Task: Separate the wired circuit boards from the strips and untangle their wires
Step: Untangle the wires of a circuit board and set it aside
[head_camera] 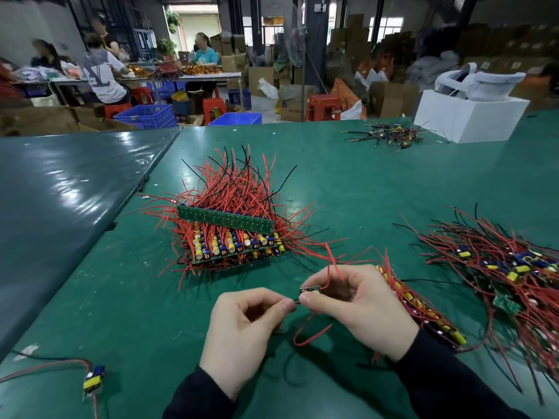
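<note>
My left hand and my right hand are both bare, with no gloves, rings or watch on them, and the nails I can see are cut short. I wear a dark, nearly black long-sleeved top, and its plain sleeves reach down to my wrists. The cuffs sit snug and carry no buttons or markings.
</note>
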`<action>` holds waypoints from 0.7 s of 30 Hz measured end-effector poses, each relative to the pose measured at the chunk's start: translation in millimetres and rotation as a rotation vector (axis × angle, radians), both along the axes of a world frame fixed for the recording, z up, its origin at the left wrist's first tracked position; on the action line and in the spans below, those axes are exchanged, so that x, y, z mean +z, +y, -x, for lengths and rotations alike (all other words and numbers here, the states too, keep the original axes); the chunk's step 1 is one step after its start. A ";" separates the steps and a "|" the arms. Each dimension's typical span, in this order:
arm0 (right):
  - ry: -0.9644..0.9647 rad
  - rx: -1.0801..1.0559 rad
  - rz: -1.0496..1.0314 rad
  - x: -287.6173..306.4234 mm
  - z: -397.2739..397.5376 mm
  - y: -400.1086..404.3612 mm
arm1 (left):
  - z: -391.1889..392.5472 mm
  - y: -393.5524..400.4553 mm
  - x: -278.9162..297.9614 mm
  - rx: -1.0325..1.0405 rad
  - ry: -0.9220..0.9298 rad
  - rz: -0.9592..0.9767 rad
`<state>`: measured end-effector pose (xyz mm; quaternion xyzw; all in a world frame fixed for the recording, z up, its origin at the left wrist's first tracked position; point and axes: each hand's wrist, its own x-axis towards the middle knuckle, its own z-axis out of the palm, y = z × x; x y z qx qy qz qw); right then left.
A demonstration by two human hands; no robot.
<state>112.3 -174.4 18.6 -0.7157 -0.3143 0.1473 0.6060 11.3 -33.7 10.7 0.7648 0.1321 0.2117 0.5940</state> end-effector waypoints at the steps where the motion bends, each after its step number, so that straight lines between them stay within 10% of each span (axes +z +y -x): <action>1: -0.001 0.019 0.003 -0.4 0.9 -0.5 | -0.1 0.9 -1.5 0.030 -0.003 -0.057; 21: -0.423 0.212 0.329 3.0 -1.6 -10.5 | 1.7 6.3 -0.7 -0.188 0.183 -0.007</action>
